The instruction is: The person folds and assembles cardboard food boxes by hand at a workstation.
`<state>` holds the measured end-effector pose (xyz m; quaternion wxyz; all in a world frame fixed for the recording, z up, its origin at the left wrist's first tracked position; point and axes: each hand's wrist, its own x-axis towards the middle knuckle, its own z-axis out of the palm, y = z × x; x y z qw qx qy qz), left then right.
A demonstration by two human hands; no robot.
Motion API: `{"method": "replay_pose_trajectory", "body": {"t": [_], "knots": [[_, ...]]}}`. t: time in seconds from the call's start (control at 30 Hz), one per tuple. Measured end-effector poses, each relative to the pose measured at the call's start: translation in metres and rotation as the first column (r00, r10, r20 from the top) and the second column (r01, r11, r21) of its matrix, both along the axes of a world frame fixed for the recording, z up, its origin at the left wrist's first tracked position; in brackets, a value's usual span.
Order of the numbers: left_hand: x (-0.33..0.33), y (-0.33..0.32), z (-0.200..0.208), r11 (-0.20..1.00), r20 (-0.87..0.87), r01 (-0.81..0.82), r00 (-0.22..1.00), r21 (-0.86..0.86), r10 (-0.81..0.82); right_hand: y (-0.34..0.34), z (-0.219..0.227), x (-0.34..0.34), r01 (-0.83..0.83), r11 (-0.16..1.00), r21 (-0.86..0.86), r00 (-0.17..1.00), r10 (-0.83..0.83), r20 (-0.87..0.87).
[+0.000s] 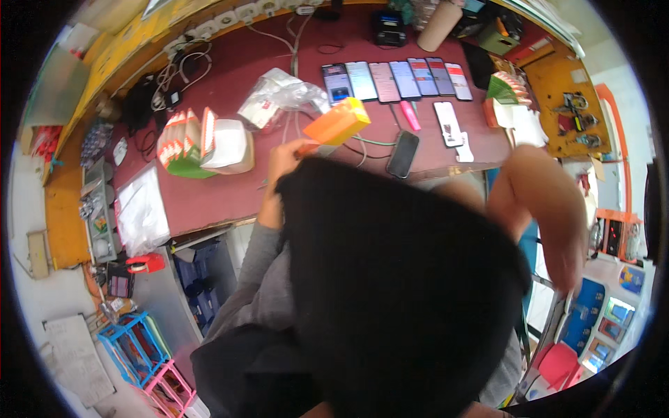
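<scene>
Black cloth (404,299) fills the foreground, below and between the fingers of both hands. Well left of the left hand (281,166), a clear bag (143,209) lies on the bench (209,202); nearer stand striped cartons (182,157) and a white box (233,146). Plastic wrap (268,101) lies above those fingers, which are closed on the lower left end of an orange box (338,122), seen over the bench. Right of them lie seven phones in a row (387,80), a pink marker (410,116), a black phone (403,155) and a white phone (447,124). Rightmost, the right hand (538,198) is blurred, fingers pointing down; I cannot tell how far open, or whether they hold anything.
</scene>
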<state>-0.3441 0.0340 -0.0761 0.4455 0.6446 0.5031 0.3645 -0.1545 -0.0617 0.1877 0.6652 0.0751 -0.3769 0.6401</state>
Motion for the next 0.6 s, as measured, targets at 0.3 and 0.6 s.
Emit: {"method": "replay_pose_trajectory", "body": {"t": [0.3, 0.6], "knots": [[0.004, 0.000, 0.019, 0.998, -0.067, -0.025, 0.997, 0.055, 0.029, -0.006, 0.013, 0.039, -0.045, 0.983, 0.179, 0.991, 0.021, 0.134], [0.006, -0.002, 0.031, 0.996, -0.074, -0.010, 0.997, 0.092, 0.017, -0.002, 0.007, 0.025, -0.184, 0.969, 0.163, 0.981, 0.172, 0.088]]}}
